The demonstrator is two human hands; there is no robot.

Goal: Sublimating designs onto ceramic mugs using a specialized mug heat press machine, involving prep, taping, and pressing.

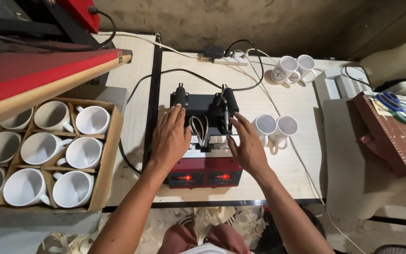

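- My left hand (171, 138) lies flat and open on the left side of the mug press (205, 141), fingers spread, gripping nothing; the fingertips reach toward the left black handle (180, 95).
- My right hand (246, 146) rests open on the press's right side, fingers loosely spread, holding nothing, just beside the right handle (230, 99).
- The press sits in the middle of the table (283, 174), its red front with two lit displays facing me.
- Two white mugs (275, 127) stand just right of my right hand.
- Two more mugs (293, 68) stand at the far edge, near a power strip (231, 59).
- A box of mugs (55, 153) sits to my left.
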